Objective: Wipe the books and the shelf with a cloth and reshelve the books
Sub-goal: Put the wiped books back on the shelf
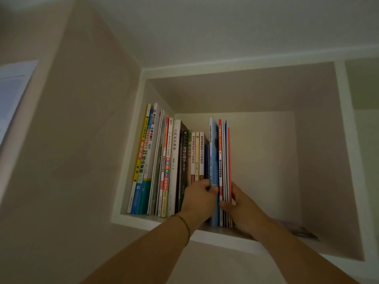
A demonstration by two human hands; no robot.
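A recessed white shelf (217, 235) holds a row of upright books (174, 165) filling its left half. At the row's right end stands a group of thin books (224, 158), blue and red, taller than their neighbours. My left hand (200, 198) grips the blue book (214, 152) at the left of this group, fingers curled round its spine. My right hand (235, 203) holds the right side of the group, thumb across the spines near the bottom and fingers behind the red cover. No cloth is visible.
The right half of the shelf niche (266, 160) holds no upright books. A flat dark item (301, 231) lies on the shelf floor at the far right. A beige wall panel (82, 140) borders the niche on the left.
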